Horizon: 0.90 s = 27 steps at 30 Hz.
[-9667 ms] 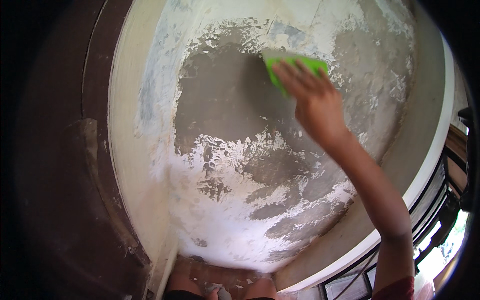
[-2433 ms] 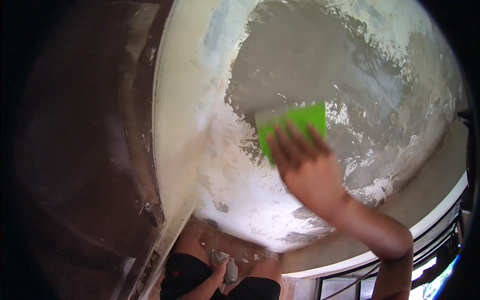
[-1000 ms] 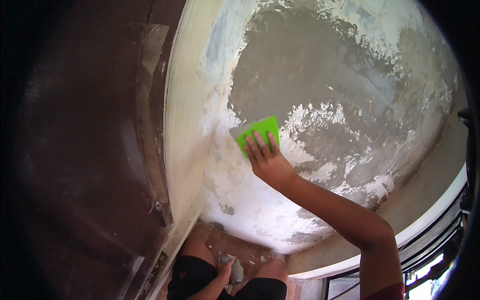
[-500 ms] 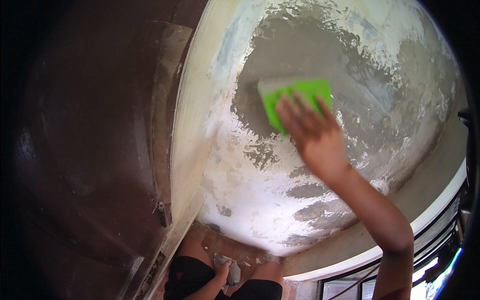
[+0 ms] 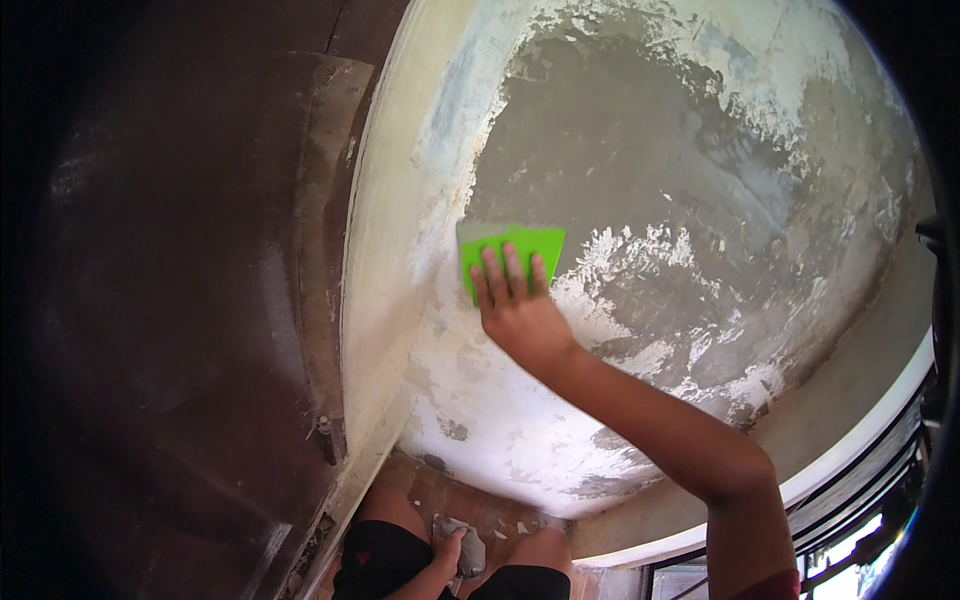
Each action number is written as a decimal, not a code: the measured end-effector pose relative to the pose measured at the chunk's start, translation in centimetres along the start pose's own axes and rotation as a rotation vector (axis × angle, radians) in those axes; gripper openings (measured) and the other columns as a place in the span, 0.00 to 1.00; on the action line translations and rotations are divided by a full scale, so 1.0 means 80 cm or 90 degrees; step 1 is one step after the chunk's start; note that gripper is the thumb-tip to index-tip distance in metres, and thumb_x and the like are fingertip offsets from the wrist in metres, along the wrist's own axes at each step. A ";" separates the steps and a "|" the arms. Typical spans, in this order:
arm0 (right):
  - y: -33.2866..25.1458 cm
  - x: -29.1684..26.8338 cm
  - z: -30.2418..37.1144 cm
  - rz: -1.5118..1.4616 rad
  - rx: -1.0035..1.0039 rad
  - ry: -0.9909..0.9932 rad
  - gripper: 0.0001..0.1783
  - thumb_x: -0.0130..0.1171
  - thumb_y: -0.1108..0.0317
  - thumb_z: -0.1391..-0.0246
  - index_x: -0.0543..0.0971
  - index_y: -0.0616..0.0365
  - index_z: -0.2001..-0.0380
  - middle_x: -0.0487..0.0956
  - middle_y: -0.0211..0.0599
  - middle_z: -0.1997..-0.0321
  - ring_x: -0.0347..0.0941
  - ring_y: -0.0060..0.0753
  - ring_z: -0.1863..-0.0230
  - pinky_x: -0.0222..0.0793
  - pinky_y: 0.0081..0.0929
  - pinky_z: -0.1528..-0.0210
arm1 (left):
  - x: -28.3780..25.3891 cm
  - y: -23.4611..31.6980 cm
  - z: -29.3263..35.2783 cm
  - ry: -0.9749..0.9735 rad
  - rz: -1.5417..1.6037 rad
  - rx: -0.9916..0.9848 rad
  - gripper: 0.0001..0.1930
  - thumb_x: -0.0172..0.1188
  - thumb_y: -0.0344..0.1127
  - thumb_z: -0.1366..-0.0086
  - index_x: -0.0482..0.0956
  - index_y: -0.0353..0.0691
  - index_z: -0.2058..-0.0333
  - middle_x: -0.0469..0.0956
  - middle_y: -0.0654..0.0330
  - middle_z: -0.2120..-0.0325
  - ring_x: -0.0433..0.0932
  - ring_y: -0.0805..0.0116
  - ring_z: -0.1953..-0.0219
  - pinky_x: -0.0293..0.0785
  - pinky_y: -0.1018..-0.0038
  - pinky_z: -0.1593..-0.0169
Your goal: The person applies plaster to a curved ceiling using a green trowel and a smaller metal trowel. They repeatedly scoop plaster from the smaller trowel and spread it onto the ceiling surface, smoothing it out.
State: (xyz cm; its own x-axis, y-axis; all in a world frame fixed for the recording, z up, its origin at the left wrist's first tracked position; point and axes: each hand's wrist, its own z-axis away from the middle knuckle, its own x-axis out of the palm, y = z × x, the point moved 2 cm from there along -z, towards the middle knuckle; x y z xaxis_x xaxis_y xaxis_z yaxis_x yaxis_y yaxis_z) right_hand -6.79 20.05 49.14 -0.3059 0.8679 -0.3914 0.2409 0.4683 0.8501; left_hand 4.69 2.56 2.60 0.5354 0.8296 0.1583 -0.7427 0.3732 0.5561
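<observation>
Fingers [image 5: 513, 268] of the right hand [image 5: 525, 325] lie spread over a flat, bright green, four-sided scraper [image 5: 542, 246], gripping it against the patchy grey-and-white wall [image 5: 600, 130] near the wall's left edge, probably to share pressure across its width; the thumb is hidden. Between the knees [image 5: 545, 548], above the reddish-brown floor [image 5: 418, 480], the left hand [image 5: 447, 549] is closed on a soft-looking grey lump [image 5: 471, 553], seemingly held low for easy reach, though its material cannot be told.

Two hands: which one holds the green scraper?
The right hand, with the scraper up at the wall; the left hand, between the knees, holds a grey lump.
</observation>
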 end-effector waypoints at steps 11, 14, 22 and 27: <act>-0.045 -0.110 0.151 -0.699 0.349 -0.221 0.28 0.54 0.82 0.53 0.76 0.59 0.45 0.81 0.57 0.55 0.81 0.52 0.54 0.77 0.38 0.53 | -0.015 0.075 0.079 -0.255 0.146 0.036 0.22 0.67 0.40 0.41 0.77 0.40 0.50 0.80 0.56 0.56 0.79 0.62 0.55 0.75 0.62 0.52; -0.052 -0.117 0.241 -0.822 0.645 -0.095 0.24 0.49 0.83 0.50 0.75 0.64 0.47 0.83 0.52 0.59 0.83 0.41 0.58 0.77 0.32 0.55 | -0.038 0.123 0.120 -0.428 0.119 0.097 0.13 0.64 0.35 0.38 0.80 0.40 0.55 0.82 0.59 0.62 0.81 0.65 0.61 0.77 0.68 0.55; -0.228 -0.146 0.405 -1.369 1.150 -0.270 0.27 0.51 0.80 0.50 0.74 0.69 0.44 0.80 0.37 0.49 0.75 0.28 0.49 0.70 0.24 0.45 | -0.092 0.179 0.265 -0.375 -0.293 0.396 0.12 0.69 0.31 0.40 0.81 0.35 0.58 0.83 0.62 0.66 0.80 0.75 0.60 0.76 0.74 0.53; -0.251 -0.181 0.410 -1.507 1.162 -0.172 0.30 0.50 0.79 0.51 0.68 0.71 0.40 0.77 0.43 0.45 0.73 0.31 0.44 0.65 0.26 0.39 | -0.077 0.176 0.318 -0.406 -0.434 0.394 0.12 0.70 0.30 0.42 0.81 0.35 0.60 0.83 0.62 0.69 0.81 0.76 0.64 0.76 0.75 0.56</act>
State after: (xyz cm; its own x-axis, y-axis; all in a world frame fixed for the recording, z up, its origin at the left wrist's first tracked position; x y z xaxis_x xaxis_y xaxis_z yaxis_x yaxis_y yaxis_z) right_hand 23.01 3.50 26.19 -0.8426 -0.4797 0.2447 -0.0261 -0.4174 -0.9083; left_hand 1.20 -7.85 30.21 0.9940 0.0996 -0.0446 0.0184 0.2502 0.9680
